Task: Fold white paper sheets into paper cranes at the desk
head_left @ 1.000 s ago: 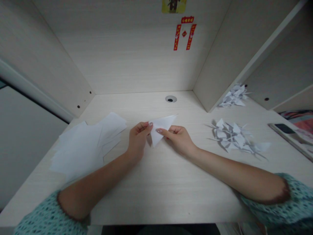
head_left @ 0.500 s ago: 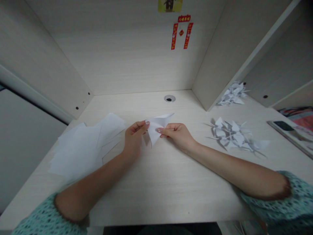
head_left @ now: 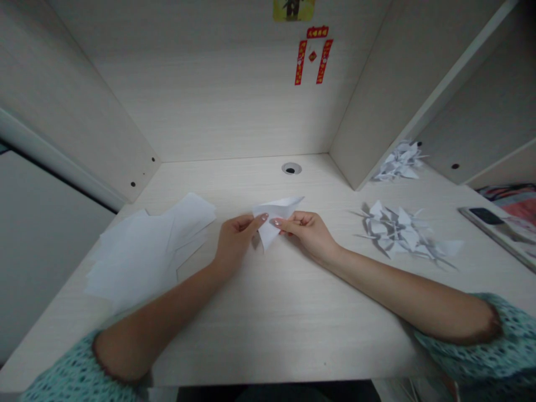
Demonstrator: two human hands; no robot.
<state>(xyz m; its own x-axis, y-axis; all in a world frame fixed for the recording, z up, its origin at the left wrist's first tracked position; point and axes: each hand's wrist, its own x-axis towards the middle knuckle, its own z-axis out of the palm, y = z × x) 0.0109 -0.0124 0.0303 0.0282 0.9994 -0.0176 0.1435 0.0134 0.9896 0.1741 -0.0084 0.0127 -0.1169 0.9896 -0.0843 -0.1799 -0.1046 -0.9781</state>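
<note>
A partly folded sheet of white paper (head_left: 272, 211) is held up just above the desk, with one point toward me and another toward the upper right. My left hand (head_left: 237, 237) pinches its left side, thumb on top and fingers behind. On the right side my right hand (head_left: 307, 229) grips it between thumb and fingers. The two thumbs lie close together near the paper's middle. The fingers behind the paper are partly hidden.
Loose white paper sheets (head_left: 138, 251) spread over the desk's left side. Folded paper cranes (head_left: 396, 229) lie in a heap at right, with another heap of cranes (head_left: 402, 162) behind the divider panel (head_left: 377, 100). A phone (head_left: 486, 216) rests at far right.
My left thumb has slid right along the paper, closer to the right thumb. The left hand has shifted slightly right, and the paper has moved a little with it.
</note>
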